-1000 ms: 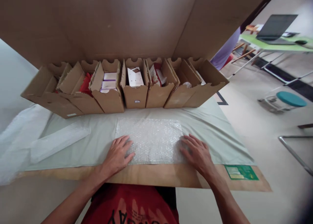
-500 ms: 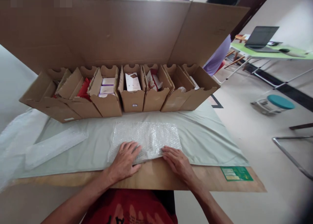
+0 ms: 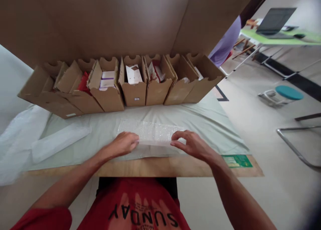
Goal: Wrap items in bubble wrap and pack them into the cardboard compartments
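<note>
Left hand [image 3: 124,143] is curled almost into a loose fist, fingertips and thumb pinching the near edge of the bubble wrap [image 3: 154,131], and the right hand [image 3: 192,144] has a looser C shape going, thumb and forefinger nearly meeting on the same edge. Half a second ago both hands were lying flat on the sheet, with its edge right by the wooden table edge [image 3: 160,167]. Now that edge is pulled back onto the pale green cloth [image 3: 213,131], and the sheet looks way shorter front to back. To me that reads as a fold partway over, not pressed down yet, since the strip between the hands looks kinda raised and blurry. The wrap sits mid-cloth, just in front of the cardboard bins [image 3: 135,94], with another folded plastic strip [image 3: 62,142] off to the left.
</note>
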`<state>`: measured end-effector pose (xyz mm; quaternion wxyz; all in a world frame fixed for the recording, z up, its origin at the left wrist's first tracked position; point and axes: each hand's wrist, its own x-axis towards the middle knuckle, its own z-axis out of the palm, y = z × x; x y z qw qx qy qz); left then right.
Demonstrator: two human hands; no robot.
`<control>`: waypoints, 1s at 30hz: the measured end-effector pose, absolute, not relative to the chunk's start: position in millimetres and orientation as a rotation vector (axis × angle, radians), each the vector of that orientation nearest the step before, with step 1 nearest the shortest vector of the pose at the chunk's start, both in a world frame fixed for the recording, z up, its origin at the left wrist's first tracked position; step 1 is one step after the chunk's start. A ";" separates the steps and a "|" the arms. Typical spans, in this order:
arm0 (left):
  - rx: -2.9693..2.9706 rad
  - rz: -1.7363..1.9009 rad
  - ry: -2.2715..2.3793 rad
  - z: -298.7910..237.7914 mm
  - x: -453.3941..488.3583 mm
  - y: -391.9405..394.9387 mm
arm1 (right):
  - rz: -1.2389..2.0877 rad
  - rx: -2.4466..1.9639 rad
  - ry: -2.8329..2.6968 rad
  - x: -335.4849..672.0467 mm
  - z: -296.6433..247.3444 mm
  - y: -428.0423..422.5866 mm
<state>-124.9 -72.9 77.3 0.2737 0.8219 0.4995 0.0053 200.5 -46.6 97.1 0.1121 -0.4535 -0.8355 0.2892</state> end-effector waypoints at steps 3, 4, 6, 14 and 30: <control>2.013 0.013 1.322 83.4 -136.5 -61.3 | 1.187 -1.318 -2.253 225.3 90.2 -43.8; 1.967 0.022 1.309 83.2 -139.2 -57.7 | 1.285 -1.305 -2.140 232.2 83.7 -45.1; 1.906 0.049 1.291 81.0 -142.0 -50.7 | 1.418 -1.290 -1.899 239.6 66.9 -51.2; 1.705 0.085 1.266 85.6 -169.7 -30.7 | 1.231 -1.500 -1.535 217.8 25.0 -81.1; 1.588 0.511 1.793 37.0 -188.9 -50.0 | 0.158 -1.906 -1.776 213.8 -7.1 -107.3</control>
